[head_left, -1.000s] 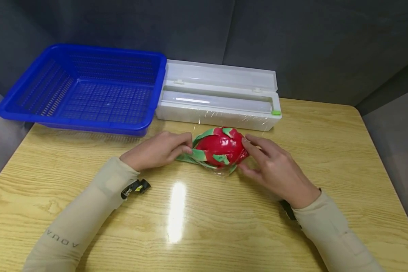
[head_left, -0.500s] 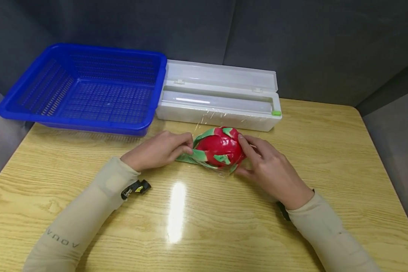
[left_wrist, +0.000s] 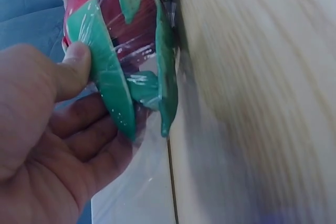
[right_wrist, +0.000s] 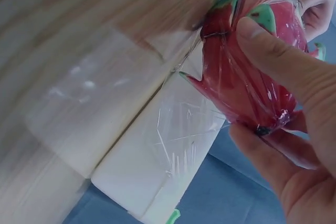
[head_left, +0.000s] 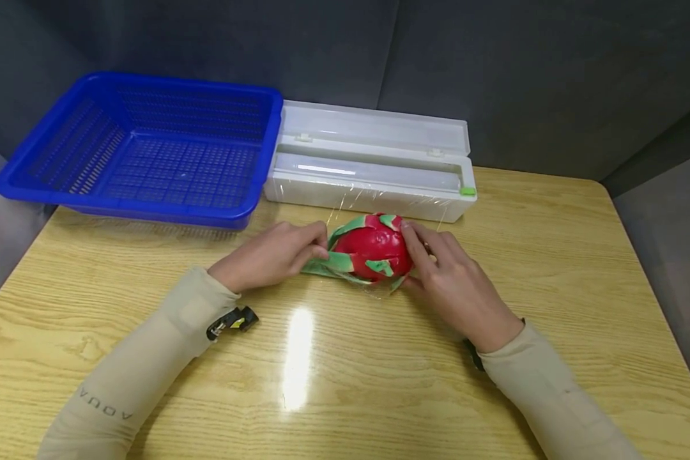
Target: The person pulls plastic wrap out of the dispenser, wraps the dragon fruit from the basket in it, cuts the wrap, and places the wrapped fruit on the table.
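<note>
A red dragon fruit (head_left: 374, 246) with green leaf tips lies on its side in the middle of the table, under clear cling film (right_wrist: 184, 124). My left hand (head_left: 276, 254) pinches the long green leaves at its left end; the left wrist view shows thumb and fingers on a leaf (left_wrist: 102, 61) through the film. From the right, my right hand (head_left: 454, 281) grips the other end, with the thumb (right_wrist: 262, 43) on one side and curled fingers round the tip. Film stretches from the fruit back to the white box (head_left: 368, 191).
Behind the fruit stands the white cling film box, lid (head_left: 374, 128) up, a film roll (head_left: 379, 174) inside and a green slider (head_left: 467, 191) at its right end. Left of it is a blue plastic basket (head_left: 255, 198). A dark curtain (head_left: 494, 83) backs the wooden table (head_left: 379, 383).
My right hand has slid a little left and closed in on the fruit's right end, gathering film there. The left hand keeps its hold, shifted only slightly right with the fruit.
</note>
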Tool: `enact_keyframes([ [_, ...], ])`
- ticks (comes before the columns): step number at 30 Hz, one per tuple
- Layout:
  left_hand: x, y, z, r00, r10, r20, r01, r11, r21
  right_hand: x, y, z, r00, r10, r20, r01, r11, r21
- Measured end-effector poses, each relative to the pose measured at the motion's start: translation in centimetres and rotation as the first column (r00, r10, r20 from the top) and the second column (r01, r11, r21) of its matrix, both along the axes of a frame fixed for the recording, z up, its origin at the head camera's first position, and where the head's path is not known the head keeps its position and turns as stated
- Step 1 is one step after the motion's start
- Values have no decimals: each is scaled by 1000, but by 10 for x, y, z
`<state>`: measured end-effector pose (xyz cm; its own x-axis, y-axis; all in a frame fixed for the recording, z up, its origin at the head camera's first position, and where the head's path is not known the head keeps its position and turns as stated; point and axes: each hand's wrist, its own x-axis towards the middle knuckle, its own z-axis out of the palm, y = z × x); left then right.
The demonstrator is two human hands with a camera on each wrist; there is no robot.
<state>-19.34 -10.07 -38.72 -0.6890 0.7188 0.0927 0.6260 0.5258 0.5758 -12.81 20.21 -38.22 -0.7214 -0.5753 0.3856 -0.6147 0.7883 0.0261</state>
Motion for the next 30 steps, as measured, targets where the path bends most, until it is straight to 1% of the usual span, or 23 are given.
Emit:
enact_keyframes([
  [6,1,1,1,1000,5,10,-5,1000,-1,-2,3,-1,1000,17,-4,-17,1000,-12],
  [9,1,0,1,1000,6,19,-6,1000,5,-3,5,1,999,28,20,-27,999,-29],
  [13,1,0,2,1000,7,6,-7,1000,20,-4,8,3,998,32,60,-30,999,-45],
  [16,0,0,4,1000,24,-7,-24,999,27,-5,10,4,996,41,74,-37,998,-53],
  [21,1,0,6,999,54,3,-54,998,33,-7,12,3,996,62,69,-57,996,-73],
  [25,1,0,6,998,59,-1,-59,997,52,-8,13,2,995,70,69,-64,995,-76],
  [30,1,0,6,998,61,-6,-61,996,65,-10,14,1,994,99,54,-94,992,-85],
])
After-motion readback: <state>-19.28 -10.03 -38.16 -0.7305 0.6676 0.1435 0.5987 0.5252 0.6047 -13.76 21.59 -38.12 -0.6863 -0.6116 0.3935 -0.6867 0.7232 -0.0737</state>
